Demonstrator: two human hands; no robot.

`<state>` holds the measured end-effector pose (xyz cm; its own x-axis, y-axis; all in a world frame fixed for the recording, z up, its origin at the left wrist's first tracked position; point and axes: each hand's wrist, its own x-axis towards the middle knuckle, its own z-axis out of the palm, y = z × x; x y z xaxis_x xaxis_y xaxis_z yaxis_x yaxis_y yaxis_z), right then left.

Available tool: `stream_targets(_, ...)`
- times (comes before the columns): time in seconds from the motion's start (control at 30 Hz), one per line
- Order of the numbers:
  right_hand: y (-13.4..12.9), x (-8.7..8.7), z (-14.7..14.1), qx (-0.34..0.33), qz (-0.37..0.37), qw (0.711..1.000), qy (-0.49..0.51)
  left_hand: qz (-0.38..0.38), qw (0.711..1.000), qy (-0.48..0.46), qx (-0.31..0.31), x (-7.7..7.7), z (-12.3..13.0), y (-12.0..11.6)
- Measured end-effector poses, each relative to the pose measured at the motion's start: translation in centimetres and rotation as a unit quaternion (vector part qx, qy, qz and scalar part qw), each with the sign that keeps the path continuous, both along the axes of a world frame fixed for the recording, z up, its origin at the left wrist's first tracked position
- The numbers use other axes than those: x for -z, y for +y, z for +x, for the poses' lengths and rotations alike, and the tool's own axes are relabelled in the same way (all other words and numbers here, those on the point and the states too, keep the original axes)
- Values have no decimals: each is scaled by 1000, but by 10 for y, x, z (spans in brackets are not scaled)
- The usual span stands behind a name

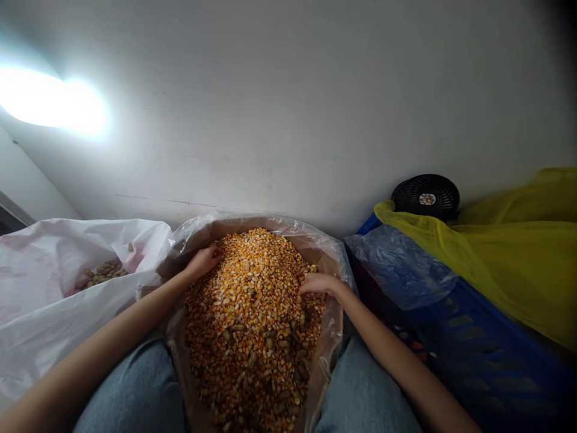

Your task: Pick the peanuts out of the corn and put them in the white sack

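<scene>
a storage corner: sacks of corn (252, 325) and peanuts (101, 272) against bare wall (288, 108).

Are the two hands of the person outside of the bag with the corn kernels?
No, the left hand and the right hand both rest on the corn kernels inside the plastic-lined bag.

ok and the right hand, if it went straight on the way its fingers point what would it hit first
The right hand already touches the heap of dried corn kernels, so those come first. Further along that line is the left hand, though depth is hard to judge from this view.
</scene>
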<state>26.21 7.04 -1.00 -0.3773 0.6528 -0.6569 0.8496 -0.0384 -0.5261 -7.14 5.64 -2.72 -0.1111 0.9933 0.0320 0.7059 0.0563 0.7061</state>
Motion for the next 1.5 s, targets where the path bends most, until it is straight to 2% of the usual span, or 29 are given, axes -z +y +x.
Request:
stream_targets(0.07, -4, -16, -2, 34, -59, 991, 117, -9, 1000, -26, 9, 1, 2, 1)
stream_targets(0.1, -5, -23, -3, 57, -93, 974, 201, -13, 998, -69, 1, 0, 3, 1)
stream_targets(0.13, -6, -29, -3, 81, -120, 945, 294, -22, 990, -138, -9, -1, 4, 1)
stream_targets(0.17, -7, -34, -3, 102, -140, 908, 382, -39, 974, -223, -18, -3, 5, 1)
stream_targets(0.23, -7, -41, 0, 137, -156, 835, 510, -80, 923, -375, -19, -8, 6, 0)
stream_targets(0.3, -6, -45, 5, 161, -168, 773, 590, -113, 885, -452, -5, -11, 7, 1)
stream_targets(0.33, -6, -46, 8, 170, -171, 752, 613, -127, 872, -472, 2, -13, 8, 1)
stream_targets(0.4, -4, -47, 11, 186, -170, 730, 636, -156, 841, -518, 6, -15, 8, 1)
stream_targets(0.47, -3, -47, 12, 199, -156, 729, 636, -183, 808, -560, 6, -17, 10, 0)
stream_targets(0.5, -2, -46, 12, 208, -142, 736, 628, -187, 803, -565, 6, -18, 11, -2)
stream_targets(0.57, -2, -43, 10, 223, -95, 776, 583, -177, 835, -521, 13, -22, 17, -6)
stream_targets(0.63, -3, -37, 7, 214, -27, 855, 471, -170, 883, -436, 38, -26, 25, -13)
stream_targets(0.7, -7, -29, 5, 139, 50, 944, 295, -174, 914, -358, 81, -31, 35, -19)
stream_targets(0.73, -9, -26, 3, 77, 80, 974, 200, -179, 922, -328, 106, -35, 41, -22)
stream_targets(0.77, -12, -23, 1, 9, 98, 989, 110, -177, 928, -303, 129, -39, 45, -25)
stream_targets(0.8, -15, -20, -1, -58, 106, 992, 28, -164, 935, -277, 151, -44, 50, -27)
stream_targets(0.83, -18, -17, -4, -112, 104, 987, -40, -141, 944, -246, 172, -50, 54, -29)
stream_targets(0.9, -24, -13, -11, -172, 84, 973, -130, -76, 959, -169, 213, -65, 65, -34)
stream_targets(0.97, -28, -8, -17, -188, 63, 966, -165, -20, 962, -80, 262, -80, 81, -42)
stream_targets(1.03, -28, -5, -20, -184, 50, 969, -159, 9, 943, 20, 331, -88, 103, -54)
stream_targets(1.1, -27, -4, -18, -171, 48, 974, -140, 28, 898, 129, 420, -84, 130, -70)
stream_targets(1.17, -24, -7, -13, -151, 53, 980, -116, 31, 832, 251, 494, -70, 155, -86)
stream_targets(1.23, -21, -15, -8, -80, 27, 996, -28, 50, 771, 330, 543, -48, 173, -99)
stream_targets(1.27, -19, -20, -5, -30, -6, 998, 52, 63, 752, 351, 554, -38, 179, -103)
stream_targets(1.3, -18, -26, -2, 21, -49, 987, 152, 74, 742, 363, 559, -28, 181, -106)
stream_targets(1.33, -17, -32, 0, 68, -95, 958, 261, 82, 738, 367, 560, -20, 182, -107)
stream_targets(1.4, -15, -41, 4, 116, -168, 878, 432, 81, 743, 365, 556, -11, 180, -106)
stream_targets(1.47, -14, -46, 6, 131, -206, 827, 506, 63, 756, 352, 548, -9, 177, -103)
stream_targets(1.5, -14, -47, 7, 135, -215, 820, 513, 41, 771, 335, 540, -11, 176, -101)
